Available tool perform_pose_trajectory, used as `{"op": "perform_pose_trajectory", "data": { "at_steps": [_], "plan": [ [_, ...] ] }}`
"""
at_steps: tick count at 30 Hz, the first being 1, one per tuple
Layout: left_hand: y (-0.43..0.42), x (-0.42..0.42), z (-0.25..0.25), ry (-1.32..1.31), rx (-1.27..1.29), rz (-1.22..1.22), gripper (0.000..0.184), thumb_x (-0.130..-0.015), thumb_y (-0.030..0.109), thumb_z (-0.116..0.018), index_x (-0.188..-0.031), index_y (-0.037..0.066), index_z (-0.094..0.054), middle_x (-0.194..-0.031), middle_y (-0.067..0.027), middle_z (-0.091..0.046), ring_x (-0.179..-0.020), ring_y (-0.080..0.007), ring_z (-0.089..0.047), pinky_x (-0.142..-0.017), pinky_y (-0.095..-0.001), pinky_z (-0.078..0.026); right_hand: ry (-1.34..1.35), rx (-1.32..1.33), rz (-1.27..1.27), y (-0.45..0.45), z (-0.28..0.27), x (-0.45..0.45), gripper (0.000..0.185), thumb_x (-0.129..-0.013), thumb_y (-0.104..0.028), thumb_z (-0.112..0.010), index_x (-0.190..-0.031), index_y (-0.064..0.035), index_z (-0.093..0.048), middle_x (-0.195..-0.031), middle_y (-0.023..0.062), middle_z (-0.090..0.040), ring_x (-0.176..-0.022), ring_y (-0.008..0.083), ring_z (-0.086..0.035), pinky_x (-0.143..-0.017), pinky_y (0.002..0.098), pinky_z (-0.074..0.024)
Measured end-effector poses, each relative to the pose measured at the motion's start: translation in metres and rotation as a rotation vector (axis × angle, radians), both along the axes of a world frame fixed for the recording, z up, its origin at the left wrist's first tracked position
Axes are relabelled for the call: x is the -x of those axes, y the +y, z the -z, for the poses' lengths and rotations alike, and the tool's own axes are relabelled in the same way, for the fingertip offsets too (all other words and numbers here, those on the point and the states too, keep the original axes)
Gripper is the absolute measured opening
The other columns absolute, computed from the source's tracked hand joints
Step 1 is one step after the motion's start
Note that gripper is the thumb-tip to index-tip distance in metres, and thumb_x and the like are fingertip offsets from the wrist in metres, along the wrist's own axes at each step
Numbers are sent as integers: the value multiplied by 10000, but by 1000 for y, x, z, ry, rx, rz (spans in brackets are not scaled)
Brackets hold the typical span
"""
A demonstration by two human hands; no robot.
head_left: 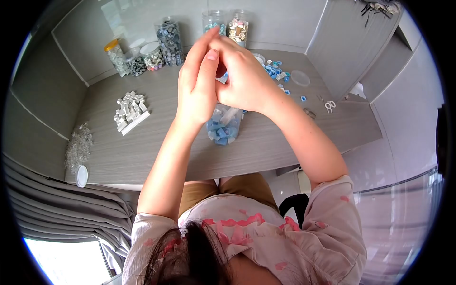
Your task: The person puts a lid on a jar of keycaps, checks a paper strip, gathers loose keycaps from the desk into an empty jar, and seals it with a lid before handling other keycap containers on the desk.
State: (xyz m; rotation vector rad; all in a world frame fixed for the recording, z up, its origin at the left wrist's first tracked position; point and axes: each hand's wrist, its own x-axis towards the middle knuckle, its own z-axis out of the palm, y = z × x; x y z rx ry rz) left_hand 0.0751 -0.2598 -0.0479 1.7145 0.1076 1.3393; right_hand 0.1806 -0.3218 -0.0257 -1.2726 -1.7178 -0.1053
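My left hand point(195, 88) and my right hand point(244, 76) are raised in front of me and pressed together, fingers closed around each other in a cupped shape. A small patch of blue and white shows in the gap between the palms; whether it is held there or lies behind, I cannot tell. Just below the hands stands a clear plastic jar point(224, 124) with blue keycaps point(222, 135) at its bottom. Beyond my right hand, loose blue and white keycaps point(275, 71) are scattered on the grey desk point(175, 147).
White keycaps point(130, 109) stand grouped at left, near a pile of clear pieces point(79, 147) and a white lid point(81, 175). Filled jars point(169, 42) line the back. A clear lid point(300, 78) and a white ring-handled tool point(329, 106) lie at right.
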Motion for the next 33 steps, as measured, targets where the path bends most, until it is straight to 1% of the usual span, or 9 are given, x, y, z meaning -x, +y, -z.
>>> {"op": "perform_pose_trajectory", "data": {
  "at_steps": [6,10,11,13,15,17,23,29,33],
  "plan": [
    [1,2,-2,49,-6,14,530,-1034,297,-471,-1469,2,-403,-1241,-208,-633,-1045,-217,-659,-909,-339,-508,558,-226,-384,4,17,-12,302,-803,52,-575,-1093,-28,-546,-918,38,-592,-875,132,-590,-773,275,-496],
    [3,4,-2,158,-43,-2,533,-1011,286,-503,-1452,-1,-420,-1287,-228,-600,-1032,-239,-666,-932,-358,-495,681,-392,-27,-16,37,-97,195,-863,59,-540,-1030,-17,-607,-961,5,-615,-902,86,-563,-760,224,-467],
    [3,5,-3,187,-46,12,531,-1017,296,-479,-1450,-7,-426,-1291,-225,-591,-1051,-241,-654,-967,-364,-478,578,-270,160,-19,55,-126,187,-884,24,-565,-1062,-8,-611,-985,20,-633,-924,90,-569,-779,238,-477],
    [12,9,-4,191,3,165,510,-968,203,-555,-1422,-8,-454,-1231,-194,-627,-1037,-233,-654,-941,-352,-485,218,8,514,-29,104,-163,289,-899,-175,-700,-1118,-5,-613,-1128,156,-641,-1029,263,-625,-891,364,-499],
    [23,14,-5,191,38,398,499,-943,122,-608,-1404,-6,-466,-1181,-162,-654,-1026,-213,-657,-898,-315,-497,1,335,600,-48,141,-174,822,-815,-551,-741,-1380,-8,-494,-1336,240,-524,-1213,385,-529,-1019,455,-433],
    [27,17,-6,196,43,444,484,-937,95,-589,-1398,-8,-479,-1154,-137,-658,-1044,-204,-638,-922,-325,-480,-257,343,720,-55,176,-177,969,-771,-676,-705,-1436,-19,-452,-1416,254,-458,-1292,424,-453,-1089,490,-364],
    [24,13,-6,188,39,453,493,-985,256,-513,-1383,-34,-484,-1209,-167,-637,-1038,-211,-644,-920,-339,-483,-303,532,687,-42,168,-167,876,-754,-571,-780,-1415,-81,-481,-1428,233,-438,-1329,411,-402,-1123,459,-325],
    [15,-1,1,163,215,461,741,-955,593,-407,-1345,-28,-517,-1282,-204,-601,-1137,-285,-600,-1001,-416,-425,-234,349,410,-29,174,-181,377,-838,-396,-753,-1080,-131,-637,-1192,121,-577,-1137,329,-513,-964,453,-419],
    [31,-11,16,-65,628,666,603,-1026,484,-355,-1253,-33,-565,-1296,-204,-597,-1219,-303,-561,-1049,-434,-409,-227,349,357,-25,169,-184,231,-854,-301,-723,-928,-112,-613,-1014,100,-633,-951,310,-597,-800,417,-485]
  ]
}}
